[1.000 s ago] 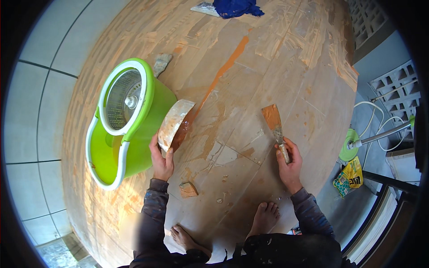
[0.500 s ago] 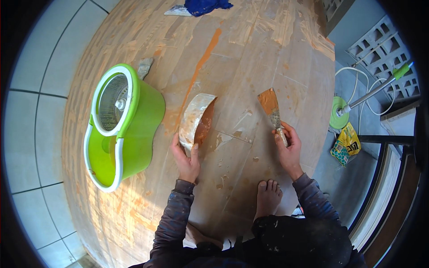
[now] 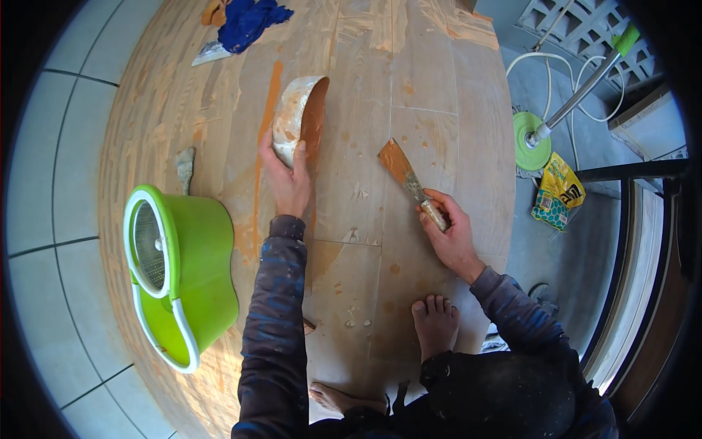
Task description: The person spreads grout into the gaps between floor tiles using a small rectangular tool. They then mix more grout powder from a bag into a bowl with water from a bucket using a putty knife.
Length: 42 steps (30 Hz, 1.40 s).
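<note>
My left hand (image 3: 287,179) grips a white, smeared bowl (image 3: 294,110) by its near rim, tipped on its side so that its orange-brown coated inside faces right. Between the fingers of my right hand (image 3: 453,233) is the handle of a putty knife (image 3: 409,178). Its blade carries orange-brown paste and points up and to the left, toward the bowl but apart from it. Both are held over the wood-plank floor (image 3: 351,274), where a long orange streak (image 3: 266,146) runs just left of the bowl.
A green mop bucket (image 3: 197,249) with a wringer basket stands at left, a dirty brush (image 3: 186,170) beyond it. Far off lie a blue cloth (image 3: 252,23) and a flat pale blade (image 3: 211,53). At right are a spin mop (image 3: 531,139) and a yellow-and-green bag (image 3: 559,192).
My left hand has carried the bowl forward and a little left. My right hand has moved left with the putty knife, its blade now angled more leftward. The whole view has shifted.
</note>
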{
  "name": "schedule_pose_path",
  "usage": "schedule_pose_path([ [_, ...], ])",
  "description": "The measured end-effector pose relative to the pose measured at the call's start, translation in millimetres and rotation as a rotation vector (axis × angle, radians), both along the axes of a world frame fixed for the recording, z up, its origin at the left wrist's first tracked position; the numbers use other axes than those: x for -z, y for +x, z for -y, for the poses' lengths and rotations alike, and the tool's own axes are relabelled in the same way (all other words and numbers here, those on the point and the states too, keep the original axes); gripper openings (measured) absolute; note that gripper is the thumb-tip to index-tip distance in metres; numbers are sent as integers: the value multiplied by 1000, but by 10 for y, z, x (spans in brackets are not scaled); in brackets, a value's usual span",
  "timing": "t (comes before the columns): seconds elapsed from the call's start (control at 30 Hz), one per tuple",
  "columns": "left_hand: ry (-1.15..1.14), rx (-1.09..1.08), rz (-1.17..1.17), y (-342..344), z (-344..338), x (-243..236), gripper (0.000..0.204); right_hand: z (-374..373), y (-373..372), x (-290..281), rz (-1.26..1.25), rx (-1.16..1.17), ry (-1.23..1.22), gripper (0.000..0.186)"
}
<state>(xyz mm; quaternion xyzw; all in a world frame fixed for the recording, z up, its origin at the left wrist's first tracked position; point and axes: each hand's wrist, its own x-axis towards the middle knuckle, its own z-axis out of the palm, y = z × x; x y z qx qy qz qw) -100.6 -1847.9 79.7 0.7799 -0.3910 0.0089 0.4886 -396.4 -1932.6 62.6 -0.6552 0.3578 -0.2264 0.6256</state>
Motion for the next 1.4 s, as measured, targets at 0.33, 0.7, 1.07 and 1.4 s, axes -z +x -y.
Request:
schedule_pose_path([
  [0.33,-35,253,-158,507,163,25,56,1291,1514,-161,-193,-473,-1158,41],
  [0.7,-184,124,-148,511,193,143,52,825,1534,158,-55,-621,-767,33],
  [1.07,-215,222,-79,415,177,-1,55,898,1666,-603,-324,-570,-1210,39],
  [1.4,-3,186,123,507,214,-138,55,1159,1781,-699,-366,-641,-1301,34],
])
